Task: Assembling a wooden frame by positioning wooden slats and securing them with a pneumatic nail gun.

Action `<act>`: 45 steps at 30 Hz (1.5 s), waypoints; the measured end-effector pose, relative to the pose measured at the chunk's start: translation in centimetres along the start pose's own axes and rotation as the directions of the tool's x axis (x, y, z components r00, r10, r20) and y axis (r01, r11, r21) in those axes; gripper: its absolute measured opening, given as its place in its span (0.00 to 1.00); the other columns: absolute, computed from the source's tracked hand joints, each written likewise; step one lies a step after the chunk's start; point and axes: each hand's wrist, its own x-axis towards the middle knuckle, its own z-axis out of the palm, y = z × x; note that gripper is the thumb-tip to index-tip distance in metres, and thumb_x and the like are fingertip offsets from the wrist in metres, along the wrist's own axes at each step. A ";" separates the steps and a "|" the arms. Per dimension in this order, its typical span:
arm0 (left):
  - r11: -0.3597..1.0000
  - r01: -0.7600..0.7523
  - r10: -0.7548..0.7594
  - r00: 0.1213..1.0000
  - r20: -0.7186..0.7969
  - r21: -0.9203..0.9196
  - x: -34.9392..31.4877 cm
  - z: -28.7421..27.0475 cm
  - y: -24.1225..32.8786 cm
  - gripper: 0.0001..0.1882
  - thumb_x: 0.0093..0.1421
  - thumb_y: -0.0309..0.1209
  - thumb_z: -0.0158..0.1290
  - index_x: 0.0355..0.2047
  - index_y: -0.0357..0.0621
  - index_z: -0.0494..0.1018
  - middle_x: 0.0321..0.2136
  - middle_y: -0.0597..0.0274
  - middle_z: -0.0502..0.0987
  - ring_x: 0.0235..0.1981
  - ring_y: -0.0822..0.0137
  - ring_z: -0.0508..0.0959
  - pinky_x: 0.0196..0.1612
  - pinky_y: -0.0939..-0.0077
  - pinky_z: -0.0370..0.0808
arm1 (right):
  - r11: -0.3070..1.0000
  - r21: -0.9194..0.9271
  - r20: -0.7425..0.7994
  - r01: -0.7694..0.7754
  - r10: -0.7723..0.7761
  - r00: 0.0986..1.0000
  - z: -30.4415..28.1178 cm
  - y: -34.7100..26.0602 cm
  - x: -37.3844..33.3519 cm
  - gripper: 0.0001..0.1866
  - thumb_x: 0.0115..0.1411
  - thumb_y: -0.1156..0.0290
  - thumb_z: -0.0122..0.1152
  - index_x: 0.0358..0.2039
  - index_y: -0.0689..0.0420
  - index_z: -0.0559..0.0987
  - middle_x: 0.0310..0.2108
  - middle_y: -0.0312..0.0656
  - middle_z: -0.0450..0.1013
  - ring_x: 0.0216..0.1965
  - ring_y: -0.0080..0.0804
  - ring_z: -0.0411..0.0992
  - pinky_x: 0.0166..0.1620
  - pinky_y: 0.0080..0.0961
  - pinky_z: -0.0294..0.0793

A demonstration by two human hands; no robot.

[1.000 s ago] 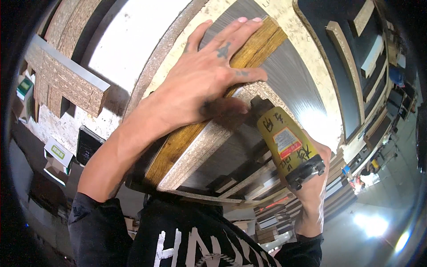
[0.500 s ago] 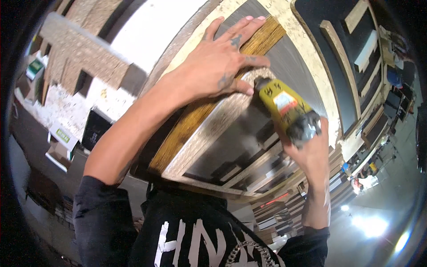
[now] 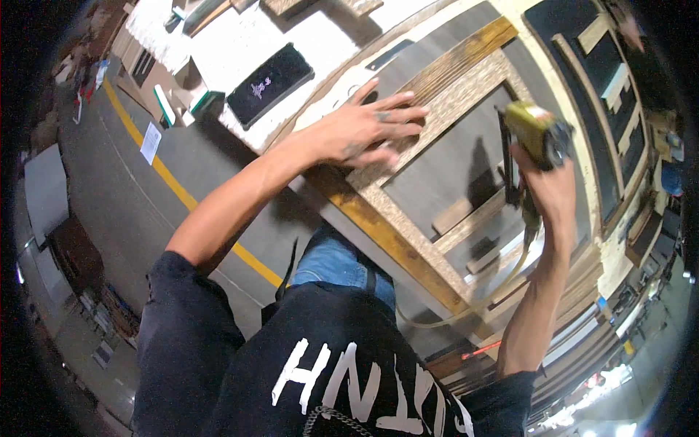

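My left hand [image 3: 368, 131] has its fingers spread over the near left corner of a chipboard strip frame [image 3: 466, 98]; a slight blur hides whether every finger touches. A dark-stained brown wood strip [image 3: 473, 54] runs along the frame's outer side, and another brown strip [image 3: 382, 226] lines the side nearest me. In my right hand [image 3: 550, 189] is a yellow-green nail gun [image 3: 535, 131], gripped by its handle and held over the right part of the frame. Its hose [image 3: 510, 280] trails back toward me. Inside the frame shows a grey panel [image 3: 437, 178] with short wood blocks [image 3: 453, 215].
A black phone-like device [image 3: 269, 86] lies on the white surface at the upper left, near an opened small box [image 3: 164, 105]. To the right is a dark panel [image 3: 542, 25] with wood strips on it. A yellow line [image 3: 175, 186] crosses the floor at left.
The nail gun has moved right and away from the frame's corner, beside which my left hand was pressing. My left hand has loosened and slid nearer along the strip. The view has turned.
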 end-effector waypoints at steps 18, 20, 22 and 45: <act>0.959 -0.070 0.015 0.981 -0.196 -0.274 -5.7 2.0 -1.3 0.34 0.45 0.54 0.63 0.55 0.73 0.75 0.70 0.71 0.56 0.71 0.59 0.51 0.71 0.47 0.43 | 0.967 -0.155 0.123 0.201 -0.183 0.975 11.9 0.5 -16.2 0.22 0.48 0.77 0.75 0.46 0.59 0.82 0.42 0.41 0.81 0.43 0.27 0.78 0.48 0.26 0.77; 0.966 -0.082 0.059 0.993 -0.103 -0.245 -5.4 0.8 -1.3 0.31 0.55 0.55 0.55 0.59 0.66 0.71 0.70 0.60 0.51 0.72 0.51 0.48 0.70 0.41 0.42 | 0.982 0.095 0.109 0.164 -0.175 0.979 12.2 -0.7 -15.6 0.23 0.48 0.79 0.73 0.47 0.59 0.81 0.45 0.41 0.80 0.47 0.30 0.78 0.51 0.26 0.76; 0.952 -0.086 0.092 0.996 0.008 -0.295 -5.3 -0.5 -1.3 0.31 0.61 0.62 0.49 0.63 0.73 0.66 0.73 0.55 0.43 0.72 0.41 0.43 0.67 0.32 0.40 | 0.971 0.233 0.088 0.049 -0.071 0.994 12.5 -1.4 -15.8 0.23 0.49 0.80 0.73 0.47 0.59 0.81 0.45 0.42 0.80 0.47 0.30 0.78 0.52 0.26 0.76; 0.949 -0.129 0.135 0.991 -0.001 -0.286 -5.2 -0.3 -1.7 0.32 0.62 0.61 0.47 0.63 0.66 0.67 0.72 0.55 0.43 0.71 0.42 0.45 0.67 0.31 0.42 | 0.986 0.161 0.297 -0.032 -0.017 0.955 12.3 -5.6 -11.8 0.24 0.46 0.68 0.69 0.45 0.65 0.79 0.30 0.50 0.78 0.31 0.40 0.80 0.39 0.30 0.76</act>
